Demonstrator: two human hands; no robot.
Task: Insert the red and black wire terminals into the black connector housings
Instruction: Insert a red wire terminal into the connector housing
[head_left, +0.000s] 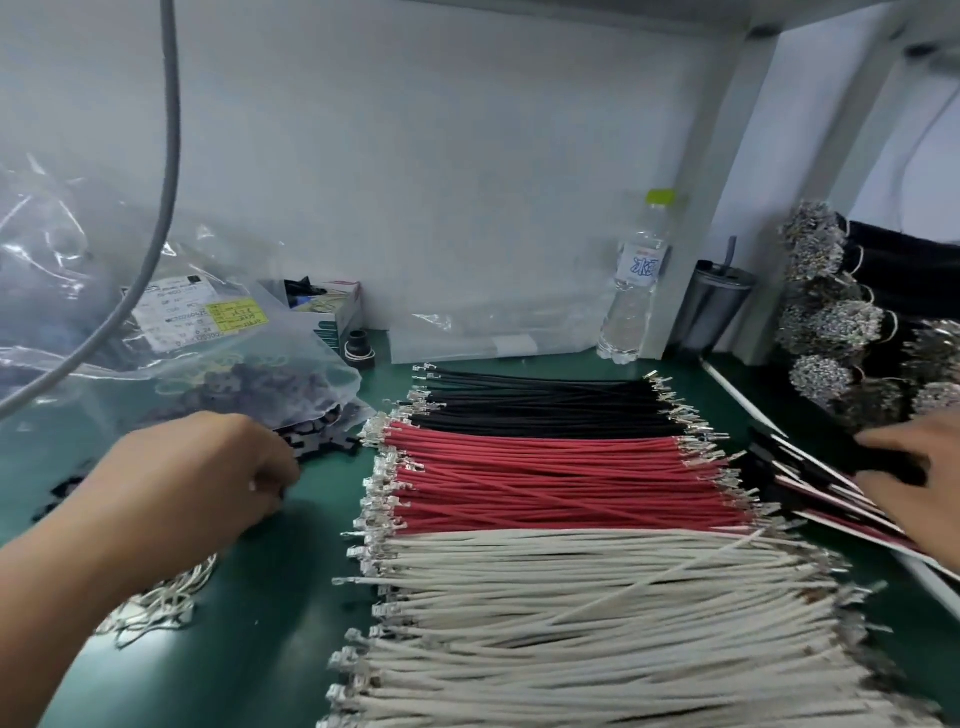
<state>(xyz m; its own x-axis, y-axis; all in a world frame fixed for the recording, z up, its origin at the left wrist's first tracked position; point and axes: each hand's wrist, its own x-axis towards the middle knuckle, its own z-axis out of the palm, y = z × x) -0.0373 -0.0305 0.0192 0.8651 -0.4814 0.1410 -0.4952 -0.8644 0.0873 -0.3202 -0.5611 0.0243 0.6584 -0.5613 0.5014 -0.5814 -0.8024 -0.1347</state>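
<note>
The chief risk, as a judgement, is a wrong or fumbled pick: the black connector housings lie in a loose heap spilling from the clear plastic bag, so the fingers could catch several at once or drag the pile onto the green mat; a sweep of the forearm could also disturb the neatly ranked wires, mixing their crimped ends. The left hand reaches forward over the mat to the edge of that heap, fingers curled down at the housings, though motion blur hides whether anything is pinched between them. The right hand lies at the right edge, fingers bent round a dark bundle of assembled leads. The red wires and black wires lie in rows between the hands, above the white wires, untouched.
</note>
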